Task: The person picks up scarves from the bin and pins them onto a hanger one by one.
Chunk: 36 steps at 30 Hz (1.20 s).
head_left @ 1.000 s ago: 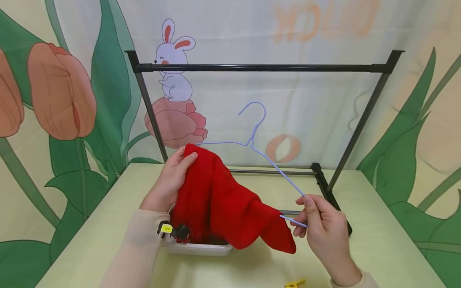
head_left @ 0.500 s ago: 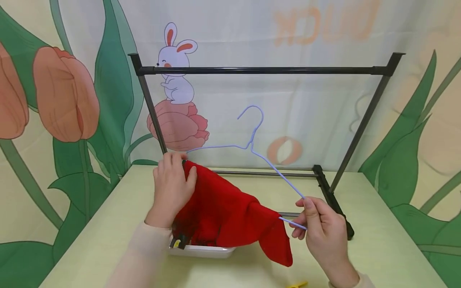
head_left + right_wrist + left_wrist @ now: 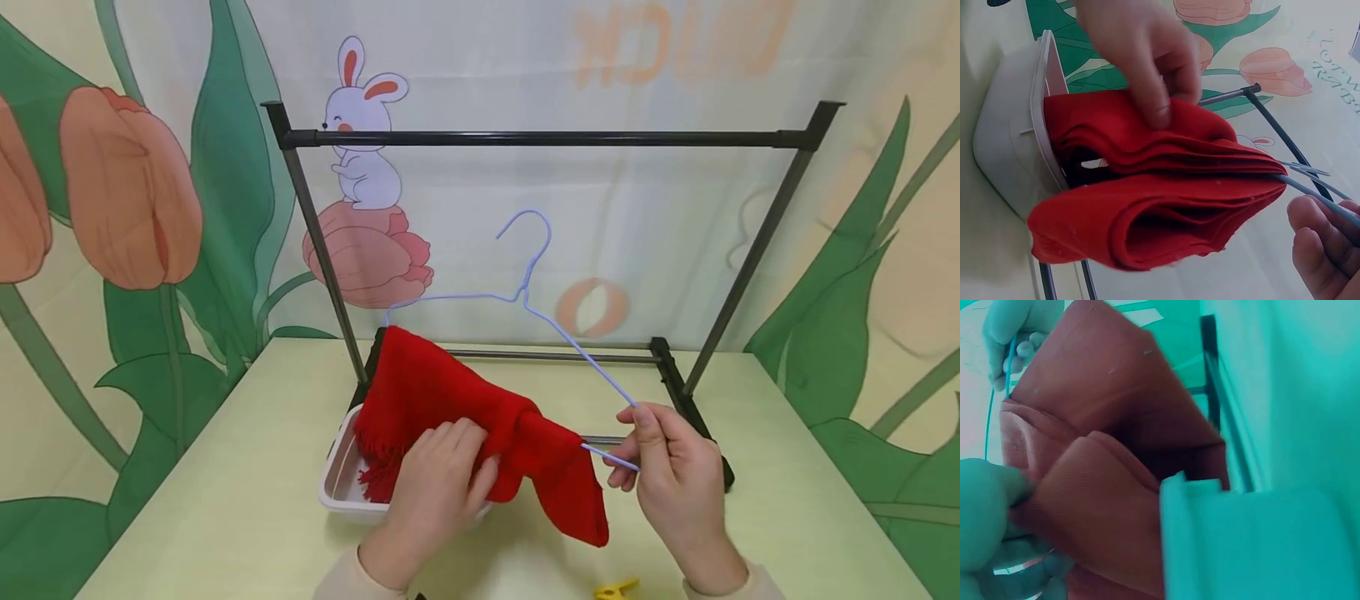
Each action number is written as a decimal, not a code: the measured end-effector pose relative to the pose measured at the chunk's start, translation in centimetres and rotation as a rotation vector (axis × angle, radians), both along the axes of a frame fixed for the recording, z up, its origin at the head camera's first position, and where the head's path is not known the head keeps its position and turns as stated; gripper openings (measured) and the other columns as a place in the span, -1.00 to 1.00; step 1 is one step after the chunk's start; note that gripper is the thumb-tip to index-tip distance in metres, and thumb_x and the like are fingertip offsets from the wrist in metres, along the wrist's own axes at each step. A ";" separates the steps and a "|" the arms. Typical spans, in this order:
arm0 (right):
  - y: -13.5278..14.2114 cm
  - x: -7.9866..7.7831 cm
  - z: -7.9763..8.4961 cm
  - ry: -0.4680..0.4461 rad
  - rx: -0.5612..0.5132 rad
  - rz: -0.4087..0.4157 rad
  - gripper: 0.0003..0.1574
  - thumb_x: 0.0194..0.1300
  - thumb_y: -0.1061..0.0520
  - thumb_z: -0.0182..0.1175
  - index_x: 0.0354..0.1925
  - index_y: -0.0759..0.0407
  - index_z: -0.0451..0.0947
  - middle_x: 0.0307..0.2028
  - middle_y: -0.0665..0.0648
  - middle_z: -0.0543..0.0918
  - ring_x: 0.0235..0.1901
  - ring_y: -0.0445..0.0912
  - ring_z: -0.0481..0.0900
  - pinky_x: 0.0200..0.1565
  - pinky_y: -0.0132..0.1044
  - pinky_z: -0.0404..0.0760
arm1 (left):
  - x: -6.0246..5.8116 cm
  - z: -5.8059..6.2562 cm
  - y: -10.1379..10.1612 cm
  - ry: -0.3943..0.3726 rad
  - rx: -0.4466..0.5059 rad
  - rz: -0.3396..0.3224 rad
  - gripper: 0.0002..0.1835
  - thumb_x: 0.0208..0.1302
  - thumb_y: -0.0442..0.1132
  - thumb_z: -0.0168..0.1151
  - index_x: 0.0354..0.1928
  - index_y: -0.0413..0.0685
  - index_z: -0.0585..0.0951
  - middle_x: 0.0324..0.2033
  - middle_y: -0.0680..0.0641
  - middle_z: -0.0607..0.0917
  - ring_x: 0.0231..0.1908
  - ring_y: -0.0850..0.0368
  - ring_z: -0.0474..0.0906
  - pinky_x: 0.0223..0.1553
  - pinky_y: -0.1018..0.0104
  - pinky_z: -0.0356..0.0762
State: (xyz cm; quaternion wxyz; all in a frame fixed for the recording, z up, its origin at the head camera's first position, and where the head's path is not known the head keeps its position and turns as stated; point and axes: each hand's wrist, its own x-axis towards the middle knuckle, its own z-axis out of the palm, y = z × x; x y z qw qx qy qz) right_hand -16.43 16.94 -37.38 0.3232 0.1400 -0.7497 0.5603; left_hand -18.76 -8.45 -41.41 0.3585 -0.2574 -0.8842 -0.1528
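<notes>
Your right hand (image 3: 678,479) pinches the hanger (image 3: 524,290) near 1 corner; your left (image 3: 437,477) grips the red cloth (image 3: 442,375), which drapes over the hanger's lower bar, its fringe at the white tub (image 3: 352,510)

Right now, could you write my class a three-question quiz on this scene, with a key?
1. Multiple choice: what does the right hand hold? A, a yellow plastic clip; B, a thin light-purple wire hanger; C, a white rectangular plastic tub.
2. True or false: in the head view, the hanger's curved hook sits below the straight black metal top bar.
3. Short answer: which hand touches the red fringed cloth?

Key:
1. B.
2. True.
3. The left hand.
</notes>
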 end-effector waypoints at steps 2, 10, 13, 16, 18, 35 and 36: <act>-0.1 -0.1 0.0 0.008 0.008 -0.004 -0.81 0.59 0.41 0.13 -0.18 0.38 0.67 -0.62 0.09 0.68 -0.75 -0.23 0.62 -0.60 -0.41 0.65 | -0.4 0.8 -0.2 0.026 0.036 -0.009 -0.75 0.27 -0.19 0.54 -0.16 -0.05 0.63 -0.36 0.03 0.71 -0.44 0.17 0.57 -0.35 0.37 0.62; -0.7 -0.5 -0.3 0.038 0.033 -0.023 -0.81 0.56 0.41 0.17 -0.19 0.33 0.70 -0.64 0.11 0.67 -0.76 -0.28 0.59 -0.59 -0.46 0.64 | -1.9 6.9 1.0 -0.027 0.089 -0.047 -0.79 0.42 -0.16 0.48 -0.12 -0.10 0.65 -0.38 -0.02 0.73 -0.49 0.15 0.62 -0.37 0.29 0.77; -1.0 -0.6 -0.4 0.076 0.044 -0.021 -0.80 0.54 0.44 0.17 -0.20 0.32 0.71 -0.65 0.12 0.66 -0.77 -0.28 0.57 -0.61 -0.47 0.61 | -2.4 9.0 2.0 -0.108 0.140 -0.063 -0.84 0.46 -0.18 0.43 -0.20 -0.10 0.67 -0.47 -0.01 0.70 -0.53 0.15 0.54 -0.44 0.34 0.65; -1.3 -0.7 -0.5 0.136 0.068 -0.034 -0.78 0.51 0.48 0.17 -0.21 0.31 0.71 -0.66 0.13 0.66 -0.77 -0.29 0.54 -0.64 -0.48 0.56 | -3.0 10.4 3.1 -0.209 0.190 -0.079 -0.85 0.48 -0.18 0.39 -0.24 -0.11 0.74 -0.53 0.00 0.72 -0.54 0.15 0.53 -0.45 0.39 0.54; -1.3 -0.8 -0.4 0.164 0.074 -0.041 -0.78 0.50 0.48 0.18 -0.21 0.31 0.72 -0.67 0.14 0.66 -0.78 -0.29 0.53 -0.65 -0.49 0.55 | -3.3 10.9 3.6 -0.284 0.192 -0.088 -0.83 0.49 -0.16 0.37 -0.21 -0.13 0.76 -0.56 0.00 0.71 -0.56 0.15 0.52 -0.48 0.41 0.49; -0.9 -0.7 -0.1 0.143 0.070 -0.088 -0.82 0.54 0.44 0.17 -0.20 0.37 0.70 -0.66 0.16 0.66 -0.77 -0.31 0.55 -0.65 -0.49 0.55 | 1.1 3.1 3.7 0.191 -0.045 -0.112 -0.46 0.08 0.18 0.65 -0.10 0.07 0.60 -0.16 0.02 0.64 -0.18 0.14 0.53 -0.20 0.34 0.52; -0.9 -0.8 0.0 0.142 0.071 -0.093 -0.82 0.54 0.44 0.17 -0.20 0.37 0.70 -0.65 0.16 0.66 -0.77 -0.32 0.55 -0.64 -0.50 0.54 | 1.3 2.4 4.3 0.211 -0.063 -0.065 -0.37 0.02 0.23 0.67 -0.01 0.08 0.59 -0.08 0.00 0.63 -0.09 0.10 0.52 -0.14 0.29 0.50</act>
